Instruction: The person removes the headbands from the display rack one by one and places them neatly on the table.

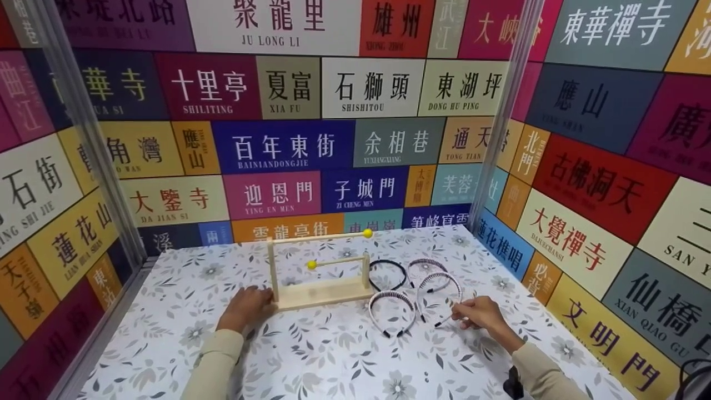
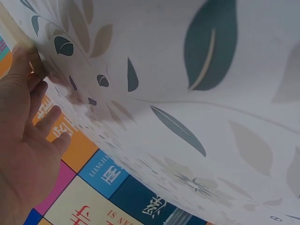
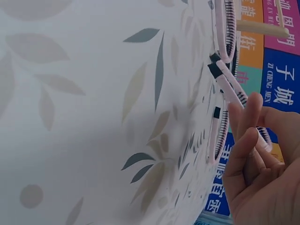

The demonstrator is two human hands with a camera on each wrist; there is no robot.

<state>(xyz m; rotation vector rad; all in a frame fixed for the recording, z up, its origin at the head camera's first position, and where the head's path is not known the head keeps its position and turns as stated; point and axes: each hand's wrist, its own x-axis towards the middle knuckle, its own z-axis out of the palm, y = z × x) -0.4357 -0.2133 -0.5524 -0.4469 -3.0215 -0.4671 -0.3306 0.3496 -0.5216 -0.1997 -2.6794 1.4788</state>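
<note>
My left hand [image 1: 245, 307] holds the left end of a pale wooden stand [image 1: 325, 293], thumb and index finger at the base's edge in the left wrist view, other fingers loosely bent. Two horizontal rods on the stand end in yellow balls, an upper ball [image 1: 367, 233] and a lower ball [image 1: 312, 265]. On the right, my right hand [image 1: 482, 312] pinches one side of a pale pink headband [image 1: 441, 274] with dark stitching and black tips. The right wrist view shows this headband [image 3: 229, 89] between thumb and fingers, close over the table.
Beside the stand's right end lie a black headband [image 1: 402, 272], a second pink headband [image 1: 392, 293] in front and a third [image 1: 427, 261] behind. A leaf-patterned cloth covers the table [image 1: 333, 355]. Walls with coloured name panels [image 1: 283, 147] enclose its back and sides.
</note>
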